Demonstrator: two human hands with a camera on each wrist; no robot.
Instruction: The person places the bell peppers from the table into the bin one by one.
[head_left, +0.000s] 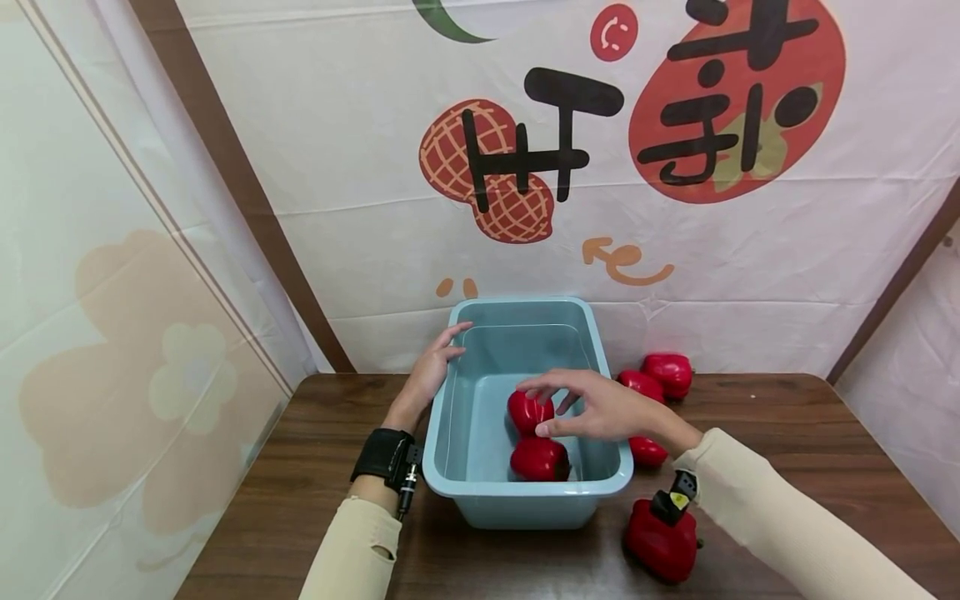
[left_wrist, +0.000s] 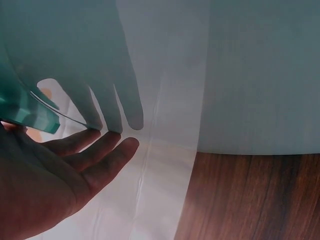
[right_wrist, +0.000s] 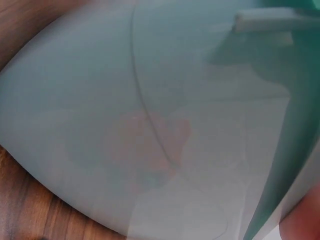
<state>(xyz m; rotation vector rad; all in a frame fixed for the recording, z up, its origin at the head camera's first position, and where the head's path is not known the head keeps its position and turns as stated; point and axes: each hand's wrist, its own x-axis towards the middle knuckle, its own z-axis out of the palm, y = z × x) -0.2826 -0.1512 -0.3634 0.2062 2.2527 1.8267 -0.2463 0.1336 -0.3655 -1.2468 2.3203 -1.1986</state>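
Note:
A light-blue plastic tub [head_left: 528, 489] stands on the table with two red bell peppers in it, a rear pepper [head_left: 527, 414] and a front pepper [head_left: 540, 460]. My left hand [head_left: 431, 371] rests at the tub's left rim. Its straight fingers [left_wrist: 107, 157] show against the tub's shiny outer wall [left_wrist: 100, 50]. Over the tub's right side reaches my right hand [head_left: 596, 404], thumb and fingers spread apart above the rear pepper and partly covering it. The right wrist view shows mostly the tub's blurred outer wall [right_wrist: 75, 125].
Right of the tub lie several more red peppers: a back pepper [head_left: 667, 375], one beside it [head_left: 641, 385], one partly hidden [head_left: 647, 452], and a near pepper [head_left: 662, 542] below my right wrist. A printed cloth [head_left: 360, 250] hangs behind the wooden table [head_left: 780, 450].

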